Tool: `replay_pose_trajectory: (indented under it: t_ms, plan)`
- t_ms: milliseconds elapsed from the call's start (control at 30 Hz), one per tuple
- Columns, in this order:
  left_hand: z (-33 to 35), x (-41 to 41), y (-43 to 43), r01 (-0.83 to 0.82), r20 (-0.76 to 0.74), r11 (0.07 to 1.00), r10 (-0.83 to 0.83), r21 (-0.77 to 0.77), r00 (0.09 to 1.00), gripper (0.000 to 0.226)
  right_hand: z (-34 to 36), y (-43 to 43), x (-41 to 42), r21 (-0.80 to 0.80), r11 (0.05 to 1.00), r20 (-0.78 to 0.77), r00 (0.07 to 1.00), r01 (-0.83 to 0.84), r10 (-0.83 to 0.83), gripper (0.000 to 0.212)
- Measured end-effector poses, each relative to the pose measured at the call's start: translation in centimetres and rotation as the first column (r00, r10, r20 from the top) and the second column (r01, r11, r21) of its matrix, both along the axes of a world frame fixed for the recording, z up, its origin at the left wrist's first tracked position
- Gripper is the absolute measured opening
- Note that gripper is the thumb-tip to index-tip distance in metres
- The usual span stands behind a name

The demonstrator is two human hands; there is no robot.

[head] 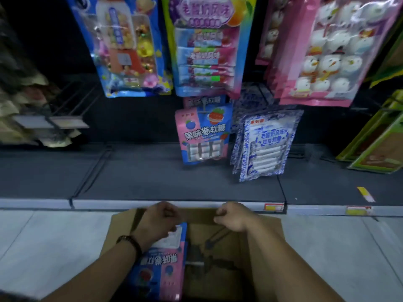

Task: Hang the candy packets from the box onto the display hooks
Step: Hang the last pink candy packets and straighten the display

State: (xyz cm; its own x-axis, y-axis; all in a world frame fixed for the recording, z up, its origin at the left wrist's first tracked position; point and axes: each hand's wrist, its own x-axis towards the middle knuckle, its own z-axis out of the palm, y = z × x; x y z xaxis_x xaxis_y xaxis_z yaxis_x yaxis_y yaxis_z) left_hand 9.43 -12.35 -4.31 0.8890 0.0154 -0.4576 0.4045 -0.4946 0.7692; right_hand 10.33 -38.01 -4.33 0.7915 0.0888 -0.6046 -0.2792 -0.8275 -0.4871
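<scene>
An open cardboard box sits on the floor below the shelf. Inside it, on the left, a pink and blue candy packet stands tilted. My left hand is curled over the packet's top edge and holds it, with the thumb on its front. At the box's far flap, my right hand curls its fingers over the cardboard edge. Matching pink and blue packets hang on a display hook above the shelf. The bottom of the box is dark and hard to read.
Blue and white packets hang right of the matching ones. Larger bags hang in the upper row. Bare wire hooks with price tags stick out at the left. The dark shelf deck has a front rail with price labels.
</scene>
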Motion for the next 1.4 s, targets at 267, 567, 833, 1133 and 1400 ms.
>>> replay_pose_trajectory:
  t_ms: [267, 567, 833, 1133, 1400]
  plan:
    - [-6.6, -7.3, 8.8, -0.123, -0.179, 0.99, 0.135, 0.075, 0.975, 0.031, -7.1, 9.5, -4.3, 0.121, 0.986, -0.173, 0.98, 0.117, -0.095, 0.023]
    - [-12.6, -9.9, 10.3, -0.086, -0.247, 0.995, 0.096, 0.052, 0.964, 0.039, -22.1, 14.7, -7.8, 0.133, 0.991, -0.27, 0.962, 0.001, 0.035, 0.09]
    - [-14.4, -10.7, 10.2, -0.143, -0.316, 0.987, 0.159, 0.074, 0.935, 0.045, -16.6, 16.0, -6.0, 0.198, 0.972, -0.351, 0.935, 0.129, -0.053, 0.056]
    - [-14.0, -11.4, 10.6, -0.198, -0.282, 0.979, 0.2, 0.035, 0.938, 0.063, -17.0, 16.9, -6.4, 0.314, 0.809, -0.398, 0.842, 0.497, -0.363, 0.047]
    - [-11.3, -11.8, 10.4, -0.141, 0.082, 0.988, 0.136, 0.061, 0.987, 0.073, -11.6, 15.2, -3.8, 0.448, 0.723, -0.423, 0.837, 0.527, -0.348, 0.042]
